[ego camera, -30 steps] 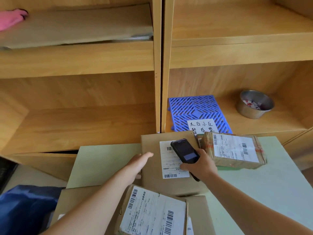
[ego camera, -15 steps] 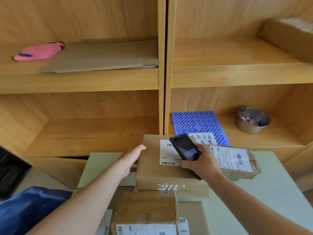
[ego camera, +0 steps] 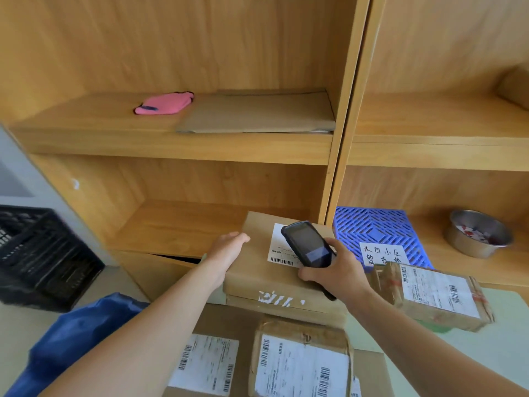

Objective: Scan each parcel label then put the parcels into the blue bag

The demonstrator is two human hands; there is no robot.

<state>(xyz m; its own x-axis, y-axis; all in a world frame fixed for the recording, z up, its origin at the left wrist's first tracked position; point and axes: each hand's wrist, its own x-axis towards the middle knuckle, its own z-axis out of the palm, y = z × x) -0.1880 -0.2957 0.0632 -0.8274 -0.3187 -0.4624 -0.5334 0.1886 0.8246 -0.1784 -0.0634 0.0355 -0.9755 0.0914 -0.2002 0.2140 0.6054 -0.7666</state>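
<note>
A brown cardboard parcel point(ego camera: 259, 275) with a white label point(ego camera: 279, 250) is lifted above the table. My left hand point(ego camera: 227, 252) holds its left edge, fingers laid over the top and thumb hidden. My right hand point(ego camera: 336, 272) grips a black handheld scanner point(ego camera: 309, 245) held over the label, while resting on the parcel's right side. The blue bag point(ego camera: 77, 336) lies at the lower left, beside the table.
Two labelled parcels point(ego camera: 300, 359) lie near me on a larger flat box point(ego camera: 206, 365); another taped parcel point(ego camera: 435, 296) sits on the green table point(ego camera: 509, 333) at right. Wooden shelves hold a blue grid mat point(ego camera: 375, 230), a metal bowl point(ego camera: 478, 236), flat cardboard point(ego camera: 257, 113) and a pink item point(ego camera: 163, 103). A black crate point(ego camera: 37, 253) stands left.
The parcel has risen off the table and tilted, with both hands still on it. The scanner stays over its label. The view has swung upward and to the left.
</note>
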